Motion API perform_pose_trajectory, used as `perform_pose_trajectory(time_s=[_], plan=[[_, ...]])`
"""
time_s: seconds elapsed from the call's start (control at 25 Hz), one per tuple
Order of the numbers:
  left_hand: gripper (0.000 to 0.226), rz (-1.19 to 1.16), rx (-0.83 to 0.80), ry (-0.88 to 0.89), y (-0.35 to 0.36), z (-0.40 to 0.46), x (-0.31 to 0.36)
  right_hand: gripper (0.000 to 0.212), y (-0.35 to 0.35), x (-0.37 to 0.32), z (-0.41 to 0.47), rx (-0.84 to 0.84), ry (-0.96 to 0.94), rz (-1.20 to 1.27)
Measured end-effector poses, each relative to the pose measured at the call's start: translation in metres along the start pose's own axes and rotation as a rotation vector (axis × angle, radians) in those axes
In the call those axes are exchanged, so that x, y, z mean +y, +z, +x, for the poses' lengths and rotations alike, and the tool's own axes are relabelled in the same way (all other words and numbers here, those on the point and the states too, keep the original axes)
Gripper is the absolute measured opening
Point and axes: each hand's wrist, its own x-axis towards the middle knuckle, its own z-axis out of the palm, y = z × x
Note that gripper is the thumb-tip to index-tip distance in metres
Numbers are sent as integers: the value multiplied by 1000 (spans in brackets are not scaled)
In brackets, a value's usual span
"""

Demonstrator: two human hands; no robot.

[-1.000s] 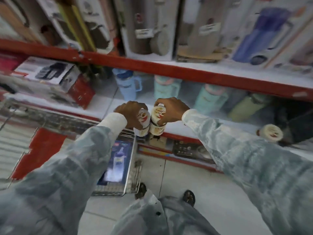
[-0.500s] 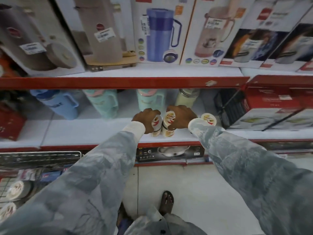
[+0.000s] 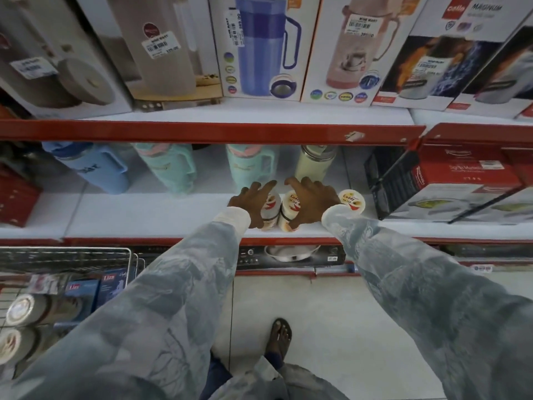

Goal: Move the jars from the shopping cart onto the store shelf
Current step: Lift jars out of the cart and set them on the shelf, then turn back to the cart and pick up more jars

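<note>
Two small white jars with red and yellow labels stand side by side on the white middle shelf (image 3: 144,215), near its red front edge. My left hand (image 3: 249,204) rests against the left jar (image 3: 270,213), fingers stretched forward and spread. My right hand (image 3: 310,203) lies against the right jar (image 3: 289,210) in the same way, fingers straight and apart. A third jar (image 3: 352,200) of the same kind stands on the shelf just right of my right wrist. The wire shopping cart (image 3: 86,251) at lower left holds more jars (image 3: 21,310), seen by their round lids.
Pastel jugs (image 3: 168,168) and a cream bottle (image 3: 313,166) stand behind the jars. Red and white boxes (image 3: 467,194) fill the shelf to the right. Boxed flasks line the upper shelf. Blue boxes (image 3: 78,290) lie in the cart. My sandalled foot (image 3: 281,334) is on the tiled floor.
Both hands carried the two jars from above the cart rightward to the shelf and set them down. The fingers, wrapped around the jars before, have now straightened and spread.
</note>
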Motion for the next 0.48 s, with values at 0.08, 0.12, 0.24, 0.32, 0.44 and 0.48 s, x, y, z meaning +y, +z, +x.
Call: perform_pose_trajectory(time_s=[0.08,0.12,0.24,0.32,0.44,0.48], plan=[[119,29,33,-43,3,-9,-22,116,-6,-17,2,17,-69,-95],[122,37,42,-74,2,-17,-38,117,-10,-30,5,9,-108,-123],[121,18,78,-200,3,-54,-101,119,-18,-94,21,-21,-238,-219],[117,-12,110,-308,8,-89,-146,119,-18,-150,33,-36,-335,-263],[112,-119,160,-497,24,-157,-226,114,-4,-256,47,-58,-496,-317],[110,-153,178,-563,32,-184,-254,111,3,-296,50,-53,-564,-325]])
